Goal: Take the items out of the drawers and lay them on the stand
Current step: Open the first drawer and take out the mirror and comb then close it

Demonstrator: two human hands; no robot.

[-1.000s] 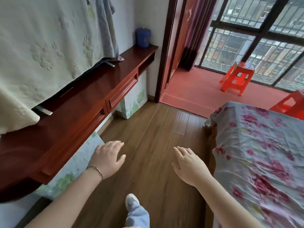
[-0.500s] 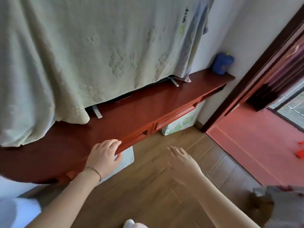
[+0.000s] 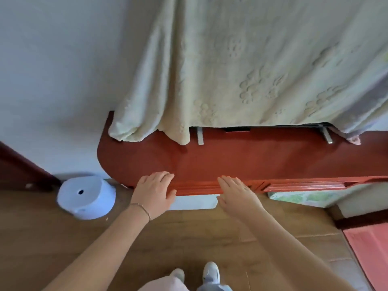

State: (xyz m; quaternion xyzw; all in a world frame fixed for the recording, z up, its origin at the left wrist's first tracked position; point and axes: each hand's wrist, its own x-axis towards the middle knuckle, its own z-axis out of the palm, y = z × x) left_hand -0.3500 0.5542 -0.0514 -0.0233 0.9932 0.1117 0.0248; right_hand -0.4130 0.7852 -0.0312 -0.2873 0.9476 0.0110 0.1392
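Observation:
A long red-brown wooden stand runs along the wall in front of me, its top bare at the front. Its drawer fronts line the front edge and look closed; nothing inside them shows. My left hand lies flat over the stand's front edge near the rounded left end, fingers apart, holding nothing. My right hand hovers open at the front edge beside the seam between two drawer fronts, also empty.
A pale green blanket drapes a screen standing on two metal feet at the stand's back. A pale blue upturned tub sits on the wooden floor at left. A pink mat lies at right.
My view has swung left from the doorway and bed to face the stand squarely. Both hands have come up to the stand's front edge.

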